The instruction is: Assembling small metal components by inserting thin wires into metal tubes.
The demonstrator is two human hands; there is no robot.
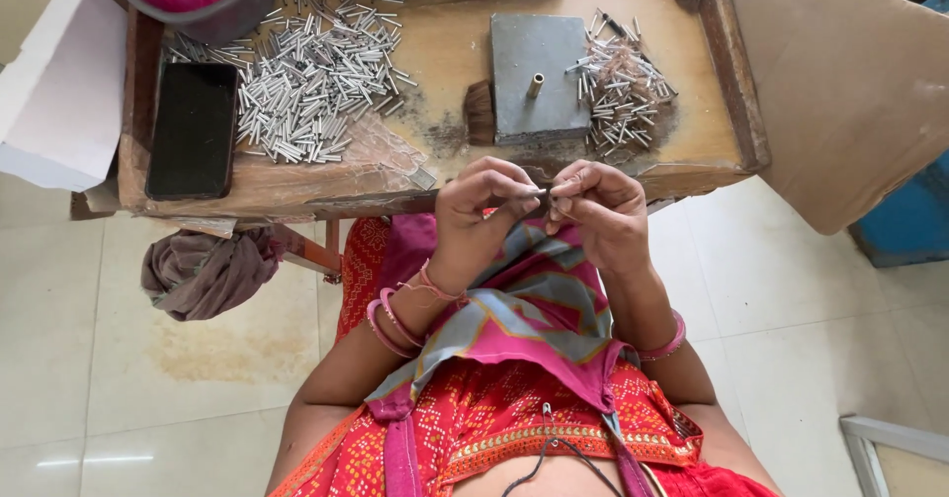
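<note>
Looking down, I saw a small metal tube (pixel 546 197) pinched between the fingertips of both hands, held just off the near edge of the wooden work table (pixel 445 42). My left hand (pixel 484 206) had its fingers curled tight, thumb and forefinger closed on one end of the tube; my right hand (pixel 598 206) was bunched the same way on the other end, so the fingertips nearly touched. Just beyond the fingers sat a grey metal block (pixel 539 77) with a short peg standing up from it. Beyond the right fingers lay a small heap of tubes (pixel 623 97) mixed with brown fibre. Further off past the left fingers spread a larger pile of silver tubes (pixel 306 72), with a dark phone (pixel 193 129) beside it.
</note>
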